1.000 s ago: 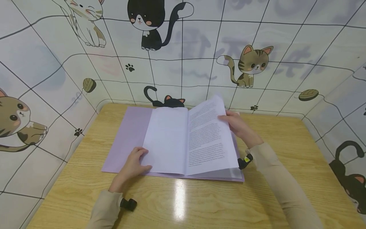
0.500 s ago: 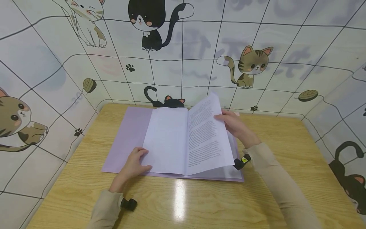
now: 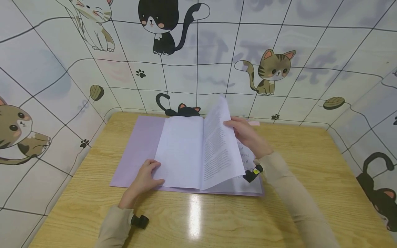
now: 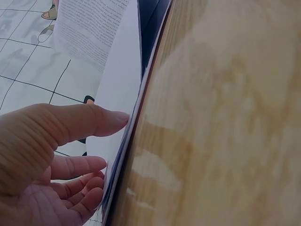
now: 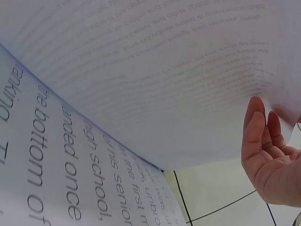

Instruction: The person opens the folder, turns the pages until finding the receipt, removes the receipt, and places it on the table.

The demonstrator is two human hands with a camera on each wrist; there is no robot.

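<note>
A booklet with a purple cover [image 3: 138,148] lies spread on the wooden table. Its left page [image 3: 180,151] is blank-looking and flat. My left hand [image 3: 145,177] rests on that page's lower left corner, thumb at the bottom edge and fingers relaxed, as the left wrist view also shows. On the right, a printed page [image 3: 217,148] stands raised and tilted leftward. My right hand [image 3: 246,134] pinches its outer edge, thumb in front and fingers behind. Under it, a page in large print [image 5: 61,155] shows in the right wrist view.
The wooden table [image 3: 288,193] meets a wall [image 3: 214,75] with cat drawings just behind the booklet. A small pink slip [image 3: 254,123] shows at the booklet's top right. Black wrist cameras [image 3: 141,221] sit on both sleeves.
My right hand has moved left with the raised page, which now stands steeper. More large print shows on the page below. My left hand has stayed in place.
</note>
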